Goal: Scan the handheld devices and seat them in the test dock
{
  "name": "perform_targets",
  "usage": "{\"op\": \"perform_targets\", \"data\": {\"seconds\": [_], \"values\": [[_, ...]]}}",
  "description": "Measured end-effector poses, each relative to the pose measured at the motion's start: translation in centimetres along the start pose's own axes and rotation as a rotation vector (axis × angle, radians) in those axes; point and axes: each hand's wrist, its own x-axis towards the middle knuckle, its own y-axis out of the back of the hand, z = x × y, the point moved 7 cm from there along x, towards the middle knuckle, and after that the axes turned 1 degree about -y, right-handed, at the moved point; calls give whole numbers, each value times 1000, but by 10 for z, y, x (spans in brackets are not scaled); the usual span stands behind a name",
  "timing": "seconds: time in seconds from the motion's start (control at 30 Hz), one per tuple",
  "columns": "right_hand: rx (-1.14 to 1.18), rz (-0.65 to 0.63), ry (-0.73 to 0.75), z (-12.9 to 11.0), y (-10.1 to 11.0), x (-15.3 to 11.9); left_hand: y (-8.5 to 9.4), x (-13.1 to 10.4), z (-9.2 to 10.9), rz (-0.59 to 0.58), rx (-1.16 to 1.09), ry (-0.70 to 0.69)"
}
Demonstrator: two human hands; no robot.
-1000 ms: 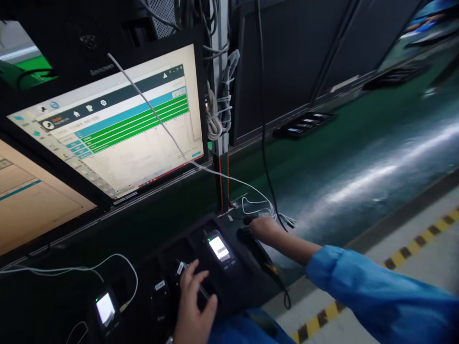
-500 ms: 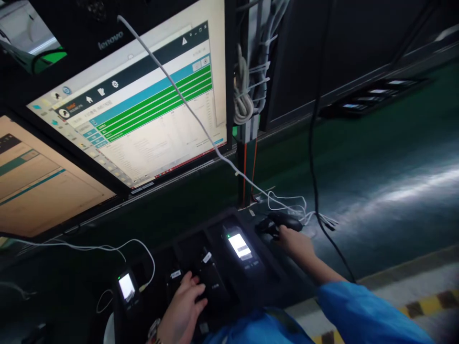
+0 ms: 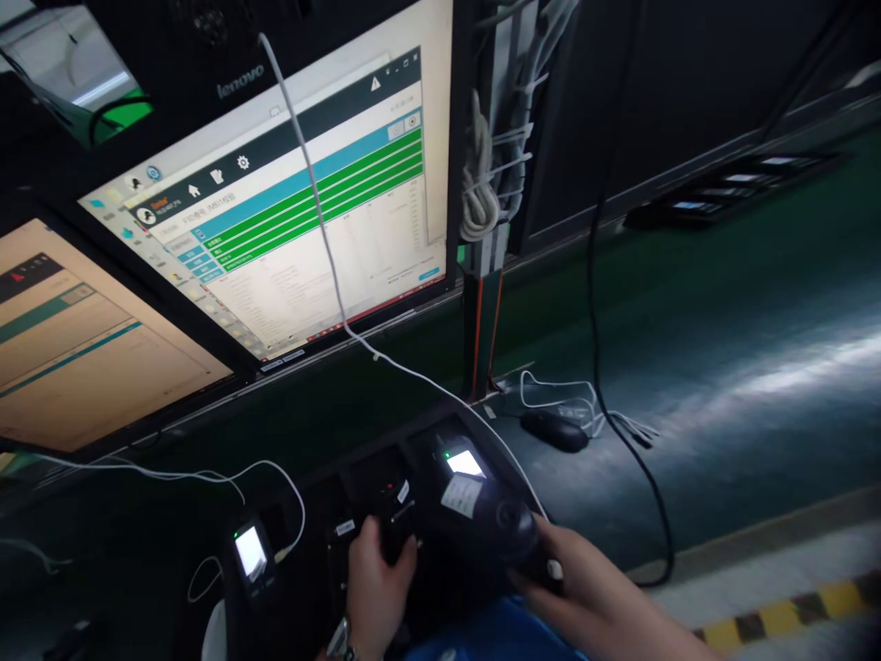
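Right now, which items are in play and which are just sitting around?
In play:
left hand gripping dark handset
right hand holding barcode scanner
lit handset in black tray

Sitting around:
mouse
monitor
far tray

left hand (image 3: 375,588) at 6 o'clock wrapped around a dark handheld unit (image 3: 395,525) in the black tray (image 3: 323,487), right hand (image 3: 585,588) at 5 o'clock gripping a black scanner (image 3: 506,532), lit handset (image 3: 464,468) just above it, big monitor (image 3: 295,211) at 11 o'clock, mouse (image 3: 554,430) out at 3 o'clock
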Motion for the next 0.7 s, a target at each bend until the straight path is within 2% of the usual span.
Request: {"op": "perform_targets", "data": {"seconds": [0.2, 0.43, 0.7], "values": [[-20, 20, 19, -6, -9, 4, 18, -16, -1, 134, -36, 20], [-75, 25, 19, -17, -11, 2, 15, -15, -5, 74, -102, 10], [-104, -1, 19, -20, -3, 2, 20, -17, -13, 125, -54, 4]]}}
